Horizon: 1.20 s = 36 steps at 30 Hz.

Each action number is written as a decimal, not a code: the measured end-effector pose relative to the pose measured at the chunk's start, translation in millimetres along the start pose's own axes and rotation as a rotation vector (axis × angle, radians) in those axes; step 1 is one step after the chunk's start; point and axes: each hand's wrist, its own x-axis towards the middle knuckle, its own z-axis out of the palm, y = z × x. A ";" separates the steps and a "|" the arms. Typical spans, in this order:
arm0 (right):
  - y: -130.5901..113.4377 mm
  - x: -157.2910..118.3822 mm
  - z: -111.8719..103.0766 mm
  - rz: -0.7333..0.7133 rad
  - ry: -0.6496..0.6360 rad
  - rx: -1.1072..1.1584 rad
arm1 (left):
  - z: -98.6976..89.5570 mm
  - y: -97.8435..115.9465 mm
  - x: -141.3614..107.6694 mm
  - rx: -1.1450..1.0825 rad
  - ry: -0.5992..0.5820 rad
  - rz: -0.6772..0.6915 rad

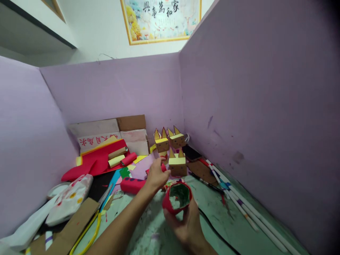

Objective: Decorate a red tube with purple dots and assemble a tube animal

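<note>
My right hand [187, 221] is wrapped around a red cup-like container [166, 203]. Its open mouth is tilted toward me and shows a dark green inside. Farther forward, my left hand [156, 174] has its thumb and fingers closed around a small red piece [163, 167], mostly hidden by the hand. Just beyond and to its right stands a cardboard box head with pointed ears [177, 166]. Two similar box heads, one on the left [162, 144] and one on the right [177, 140], stand behind. A larger red roll [131, 185] with dark spots lies beside my left wrist.
Red paper [102, 159], small rolls and a cardboard box [132, 140] lie at the back left. A white plastic packet [70, 200], cardboard strip [73, 226] and yellow cord [94, 232] are nearer left. White sticks [247, 209] and a black cable [212, 226] lie right, below the purple wall [252, 106].
</note>
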 end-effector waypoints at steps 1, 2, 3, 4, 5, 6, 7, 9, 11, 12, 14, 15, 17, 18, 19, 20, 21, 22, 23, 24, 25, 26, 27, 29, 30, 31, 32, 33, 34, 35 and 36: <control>-3.7 0.4 -0.2 -0.057 0.002 -0.008 | 6.6 -1.8 5.6 -0.009 -0.002 0.003; -8.1 0.7 0.1 -0.108 -0.001 -0.005 | 11.5 -4.0 10.2 -0.020 -0.002 0.003; -12.6 1.1 0.8 -0.132 -0.031 0.004 | 14.5 -6.2 14.1 -0.035 0.001 0.000; -16.8 1.4 1.8 -0.136 -0.044 0.006 | 15.5 -8.1 17.2 -0.054 0.008 -0.008; -20.4 1.7 3.0 -0.126 -0.052 0.004 | 14.4 -9.5 19.8 -0.077 0.015 -0.021; -23.1 2.0 4.0 -0.103 -0.050 -0.005 | 11.2 -10.2 21.4 -0.103 0.025 -0.038; -25.1 2.4 4.9 -0.077 -0.038 -0.017 | 5.9 -10.0 21.8 -0.134 0.033 -0.060; -27.5 4.0 5.6 -0.027 -0.010 -0.034 | -10.9 -6.8 17.3 -0.208 0.041 -0.106; -28.6 6.1 4.9 -0.009 0.014 -0.031 | -33.9 -0.3 3.0 -0.294 0.023 -0.139; -28.7 7.2 4.2 -0.023 0.012 -0.021 | -46.4 3.6 -7.8 -0.360 -0.003 -0.142; -28.0 8.3 2.6 -0.083 -0.009 0.005 | -70.0 10.9 -34.4 -0.588 -0.136 -0.124; -27.2 8.1 2.1 -0.115 -0.036 0.023 | -79.6 13.8 -48.9 -0.605 -0.208 -0.128; -25.3 5.6 1.9 -0.149 -0.125 0.059 | -92.0 17.0 -76.2 -0.508 -0.350 -0.198; -24.5 3.4 2.5 -0.146 -0.186 0.073 | -94.6 17.4 -88.1 -0.452 -0.354 -0.216; -24.0 0.8 3.6 -0.133 -0.254 0.082 | -94.9 17.0 -98.3 -0.409 -0.359 -0.214; -23.8 -2.3 5.2 -0.116 -0.324 0.088 | -93.5 15.9 -106.7 -0.384 -0.353 -0.196; -24.0 -5.5 7.1 -0.098 -0.391 0.090 | -91.0 14.1 -113.3 -0.375 -0.336 -0.165; -24.5 -8.6 9.0 -0.087 -0.456 0.089 | -88.1 11.6 -118.3 -0.381 -0.312 -0.122; -25.3 -11.3 10.7 -0.087 -0.511 0.086 | -85.2 8.7 -121.8 -0.396 -0.292 -0.082; -26.2 -13.2 11.5 -0.101 -0.555 0.076 | -83.0 5.3 -124.0 -0.406 -0.275 -0.047; -27.0 -13.7 11.1 -0.126 -0.583 0.054 | -81.6 1.6 -125.1 -0.408 -0.257 -0.019; -27.7 -12.5 8.7 -0.158 -0.590 0.017 | -81.2 -2.4 -125.3 -0.398 -0.232 -0.007; -28.3 -9.1 4.2 -0.186 -0.572 -0.040 | -81.6 -6.6 -124.7 -0.376 -0.198 -0.008; -28.3 4.8 -12.1 -0.201 -0.477 -0.201 | -83.8 -15.3 -122.1 -0.320 -0.114 -0.036; -27.6 14.9 -23.1 -0.160 -0.418 -0.316 | -85.0 -19.7 -120.4 -0.299 -0.072 -0.055; -26.5 26.2 -34.9 -0.098 -0.362 -0.432 | -85.9 -23.8 -118.7 -0.285 -0.041 -0.072; -24.9 37.8 -46.4 -0.016 -0.306 -0.549 | -86.3 -27.5 -117.2 -0.276 -0.020 -0.085; -23.0 48.7 -56.7 0.090 -0.290 -0.685 | -86.2 -30.7 -115.9 -0.272 -0.009 -0.093; -20.9 58.0 -64.7 0.197 -0.301 -0.822 | -85.7 -33.3 -114.8 -0.267 -0.002 -0.100; -18.7 65.1 -69.9 0.287 -0.372 -0.924 | -84.9 -35.3 -114.2 -0.258 0.005 -0.106; -16.5 69.7 -72.0 0.352 -0.449 -0.987 | -83.9 -36.8 -113.8 -0.246 0.010 -0.110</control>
